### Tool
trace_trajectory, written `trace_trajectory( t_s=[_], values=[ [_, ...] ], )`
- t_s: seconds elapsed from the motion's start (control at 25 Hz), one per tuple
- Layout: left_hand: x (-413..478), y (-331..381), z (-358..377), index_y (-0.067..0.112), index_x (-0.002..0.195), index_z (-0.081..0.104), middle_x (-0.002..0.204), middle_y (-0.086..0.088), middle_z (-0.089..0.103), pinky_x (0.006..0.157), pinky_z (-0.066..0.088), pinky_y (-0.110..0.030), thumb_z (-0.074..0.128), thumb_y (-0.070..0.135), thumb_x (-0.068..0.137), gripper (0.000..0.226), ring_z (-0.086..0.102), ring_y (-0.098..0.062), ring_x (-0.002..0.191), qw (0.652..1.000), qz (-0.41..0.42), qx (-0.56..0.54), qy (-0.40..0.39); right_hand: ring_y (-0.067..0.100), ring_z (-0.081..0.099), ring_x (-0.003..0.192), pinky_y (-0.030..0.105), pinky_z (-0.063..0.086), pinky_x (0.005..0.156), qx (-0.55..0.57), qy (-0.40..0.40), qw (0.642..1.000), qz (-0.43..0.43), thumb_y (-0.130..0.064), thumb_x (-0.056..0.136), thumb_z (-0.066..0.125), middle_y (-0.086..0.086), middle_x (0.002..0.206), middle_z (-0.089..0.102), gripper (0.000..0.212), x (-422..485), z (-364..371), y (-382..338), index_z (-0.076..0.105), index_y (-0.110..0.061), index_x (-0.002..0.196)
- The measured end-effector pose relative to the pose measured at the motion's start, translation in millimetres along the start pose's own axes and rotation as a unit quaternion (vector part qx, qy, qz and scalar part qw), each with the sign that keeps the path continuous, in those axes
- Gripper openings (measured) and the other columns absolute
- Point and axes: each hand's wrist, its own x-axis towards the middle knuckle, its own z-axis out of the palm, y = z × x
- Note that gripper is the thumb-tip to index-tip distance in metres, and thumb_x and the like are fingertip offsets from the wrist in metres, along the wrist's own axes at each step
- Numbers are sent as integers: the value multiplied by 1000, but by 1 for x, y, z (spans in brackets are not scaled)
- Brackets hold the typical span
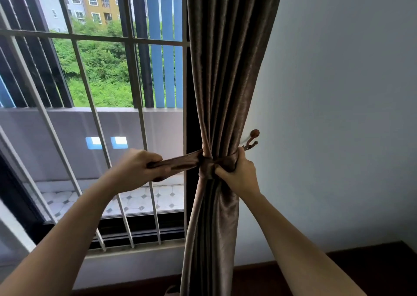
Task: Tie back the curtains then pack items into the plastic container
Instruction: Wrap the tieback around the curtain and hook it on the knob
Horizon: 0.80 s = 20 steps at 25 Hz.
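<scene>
A brown curtain (228,74) hangs at the right edge of the window, gathered at its middle by a matching fabric tieback (180,161) crossed into a knot at the front. My left hand (135,169) grips the tieback's left end, stretched out toward the window. My right hand (239,173) grips the other end against the curtain, just below a brown wall hook (252,140). No plastic container is in view.
White window bars (90,97) cover the glass on the left, with a balcony behind. A pale wall (338,115) stands right of the curtain. Dark wood floor (361,271) and a white skirting lie below.
</scene>
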Motion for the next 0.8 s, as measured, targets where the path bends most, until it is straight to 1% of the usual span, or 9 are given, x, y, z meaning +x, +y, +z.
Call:
trace_trajectory(
  t_s=[0.16,0.24,0.28,0.36,0.48,0.56,0.64,0.72,0.8],
  values=[
    [-4,31,36,9,62,57,55,-1,52,53,34,-21,64,31,86,33,43,-9,50,991,106,22,-78,25,59,104,38,51,91,-19,-25,999,14,-38,80,68,4,120,60,62,-6,15,-1,36,-15,128],
    [3,39,50,8,61,46,56,5,46,54,33,-21,59,34,86,38,39,-10,52,986,143,20,-84,26,49,117,43,43,100,-84,-37,996,-7,-45,82,64,4,129,52,64,-9,17,2,35,-17,132],
    [10,42,56,10,61,42,56,8,45,54,32,-18,58,33,87,38,39,-9,53,984,153,13,-88,26,42,122,40,39,103,-98,-57,993,-12,-43,84,63,5,133,45,63,-10,13,3,35,-18,134],
    [22,52,68,12,65,43,59,10,42,55,31,-13,57,30,89,33,42,-6,54,982,164,13,-91,24,36,128,31,37,102,7,-146,989,-1,-24,87,61,5,133,38,53,-12,-5,3,35,-21,133],
    [35,69,86,15,68,45,63,11,43,56,32,-10,57,24,90,26,44,-3,58,988,141,-13,-63,17,45,127,23,48,89,213,-243,946,40,0,66,52,0,135,44,75,-17,-31,14,35,-28,133],
    [45,74,94,26,65,45,69,10,46,61,32,-11,53,21,87,24,45,-6,69,991,105,-58,-52,14,45,128,28,49,94,247,-249,936,31,2,60,55,0,138,44,88,-18,-34,23,30,-28,139],
    [54,77,98,33,61,47,74,10,49,69,33,-19,44,19,82,25,44,-13,82,991,53,-109,-56,13,44,129,30,44,103,224,-244,943,-2,-1,63,70,0,140,43,98,-17,-27,31,21,-30,143],
    [62,76,103,31,67,49,74,6,52,75,37,-26,42,17,85,23,48,-19,85,995,29,-94,-29,11,42,131,29,39,107,215,-236,947,-31,-16,64,82,-3,142,42,107,-15,-20,36,15,-31,146],
    [67,77,109,19,79,55,74,1,57,77,43,-31,48,18,90,13,53,-21,81,999,15,-45,18,11,46,128,26,42,104,253,-192,947,-49,-26,69,78,-4,138,47,92,-11,-14,38,23,-23,143]
  ],
)
